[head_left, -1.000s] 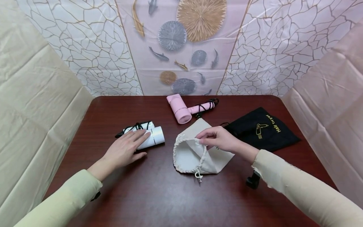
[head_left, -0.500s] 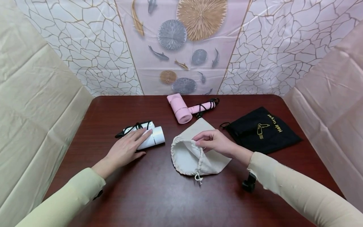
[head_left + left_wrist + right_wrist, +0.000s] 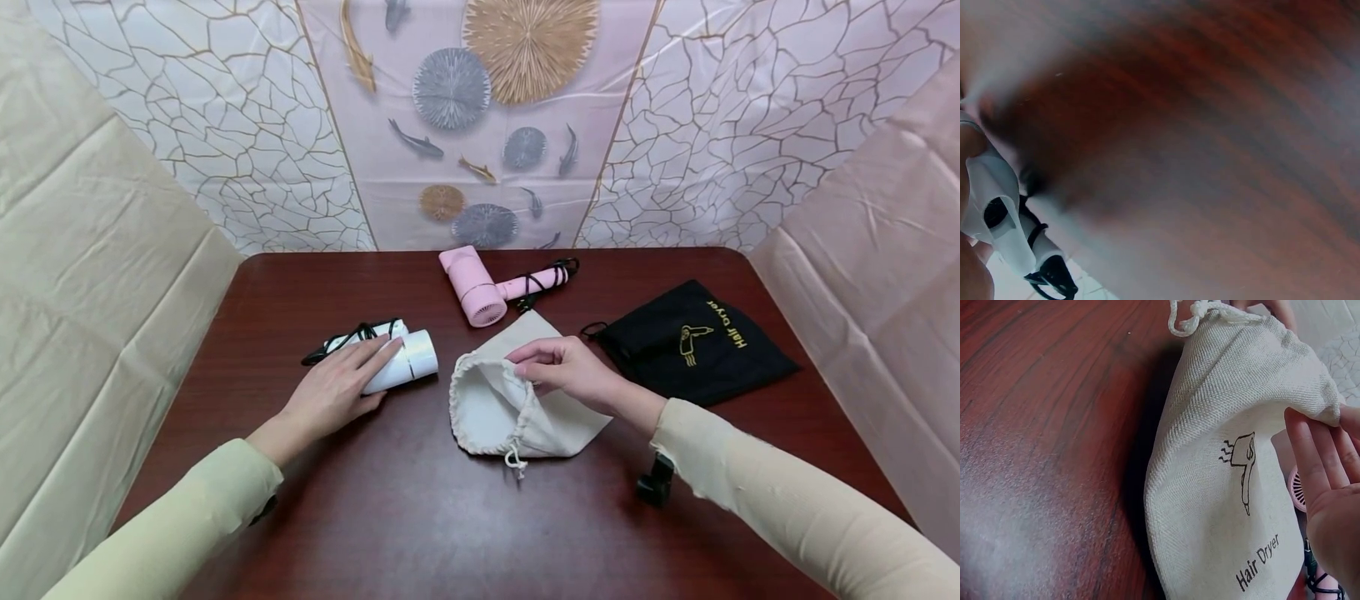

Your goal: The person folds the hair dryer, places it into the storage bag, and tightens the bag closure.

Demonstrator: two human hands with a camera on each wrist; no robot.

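Observation:
A white hair dryer (image 3: 422, 357) lies at the left of the table, its black cord wound about the folded handle. My left hand (image 3: 326, 398) grips its body, fingers over the top and thumb along the near side. In the left wrist view part of the dryer (image 3: 1007, 240) shows at the left edge. Near the middle lies a cream drawstring bag (image 3: 570, 429), its mouth gaping toward the left hand. My right hand (image 3: 573, 372) pinches the bag's rim and lifts it. The right wrist view shows "Hair Dryer" printed on the bag (image 3: 1204, 469).
Behind the bag, near the table's far edge, lies a pink hair dryer (image 3: 480, 292) with its cord wrapped round the handle. A black drawstring bag (image 3: 723, 367) lies flat at the right. Cloth walls surround the brown table (image 3: 465, 533) at the back and sides.
The left thumb has drawn in against the white hair dryer. The right hand has shifted slightly left with the bag's rim, and the bag's mouth lies a little farther left.

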